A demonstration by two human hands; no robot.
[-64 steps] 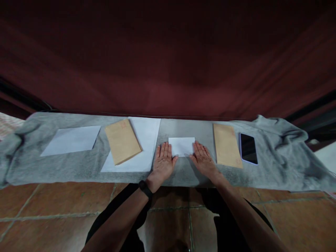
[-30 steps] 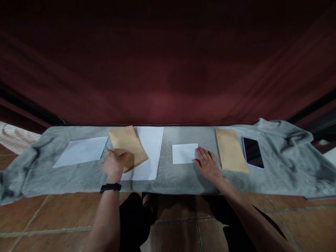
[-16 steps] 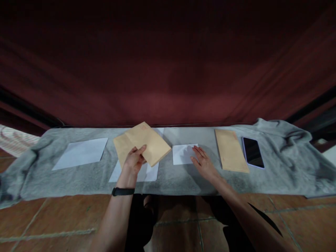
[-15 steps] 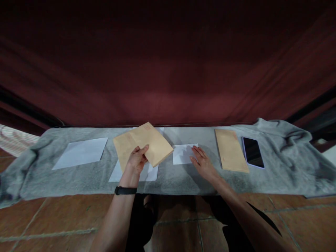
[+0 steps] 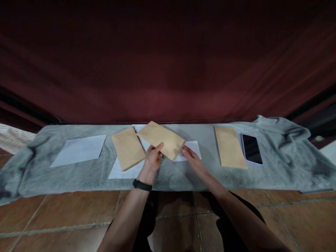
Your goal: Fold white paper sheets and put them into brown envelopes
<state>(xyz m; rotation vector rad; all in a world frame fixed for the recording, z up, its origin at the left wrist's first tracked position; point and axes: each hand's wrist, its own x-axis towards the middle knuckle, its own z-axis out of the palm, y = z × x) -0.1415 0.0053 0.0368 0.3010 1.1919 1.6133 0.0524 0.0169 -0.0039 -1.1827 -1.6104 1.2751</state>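
Observation:
My left hand [image 5: 154, 154] pinches a brown paper envelope [image 5: 164, 137] by its lower edge, thumb on top, and holds it tilted above the cloth. At the envelope's right end, my right hand [image 5: 191, 156] has its fingers curled in close to the edge; what they grip, if anything, is hidden. Under these fingers lies a small white paper [image 5: 194, 147], partly covered by the envelope and the hand. To the left, a stack of brown envelopes [image 5: 127, 148] rests on larger white sheets [image 5: 117, 172].
Another stack of brown envelopes [image 5: 230, 147] lies to the right, beside a phone in a lilac case [image 5: 252, 149]. A white sheet [image 5: 78, 150] is at the far left. Grey cloth [image 5: 210, 178] covers the narrow surface, bunched at both ends. A dark red curtain-like backdrop [image 5: 168, 87] rises behind.
My left hand has moved right, lifting one envelope away from the stack. My right hand has gone from lying flat on the small white paper to curled fingers at the envelope's right end.

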